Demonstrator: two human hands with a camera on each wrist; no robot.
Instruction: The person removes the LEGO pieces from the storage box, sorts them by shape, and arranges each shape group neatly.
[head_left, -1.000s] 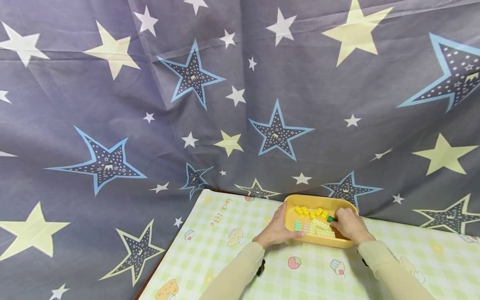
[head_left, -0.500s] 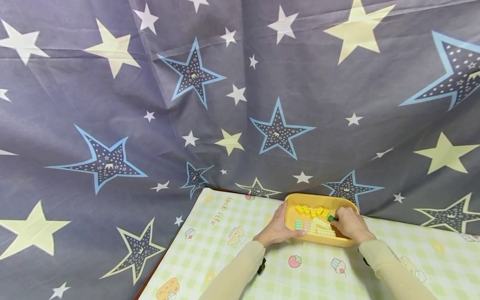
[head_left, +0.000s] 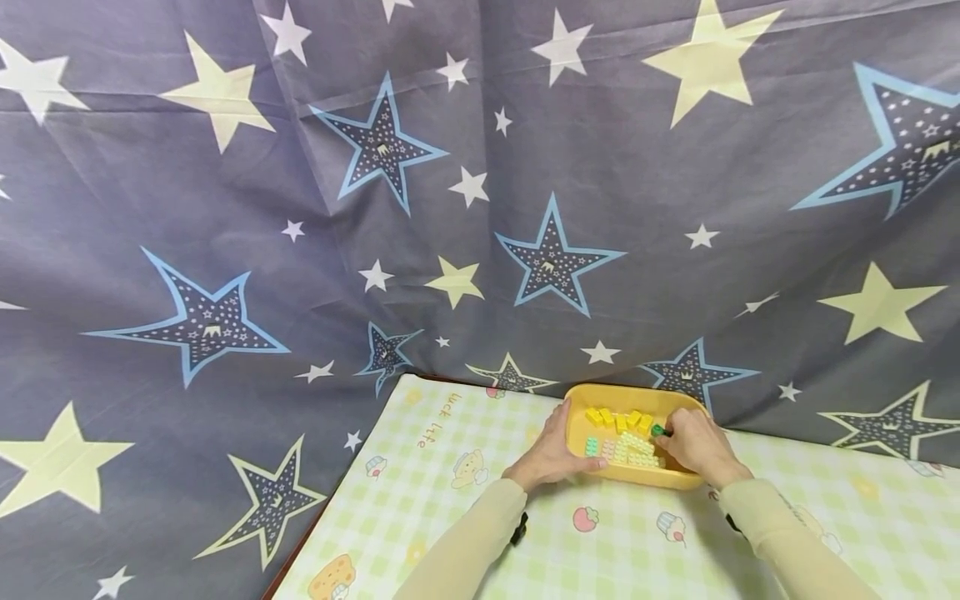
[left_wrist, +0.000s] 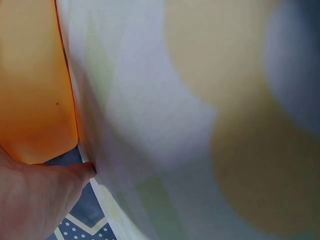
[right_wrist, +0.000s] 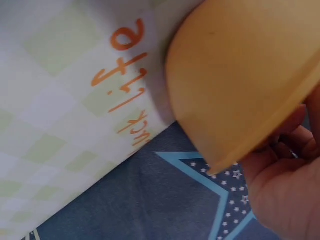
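Note:
A yellow plastic tray (head_left: 652,476) stands near the table's back edge. My left hand (head_left: 547,450) holds its left end, thumb over the front rim. Inside the tray's right part, my right hand (head_left: 697,450) pinches a small dark green toy brick (head_left: 658,430), partly hidden by the fingers. Several bright yellow bricks (head_left: 621,423) lie along the back of the tray. Toward the front are a mint green brick (head_left: 591,447), a pale pink brick (head_left: 609,450) and pale yellow bricks (head_left: 637,444). Both wrist views show the tray's outer wall (right_wrist: 235,85) beside the hands, not its contents.
A green-checked tablecloth (head_left: 450,517) with printed pictures covers the table. Right behind the tray hangs a dark grey cloth (head_left: 450,225) patterned with stars. At the left, the table's edge (head_left: 330,508) runs diagonally.
The dark green brick has turned a little in the right hand's fingertips. The left hand keeps its hold on the tray. The whole head view has shifted slightly.

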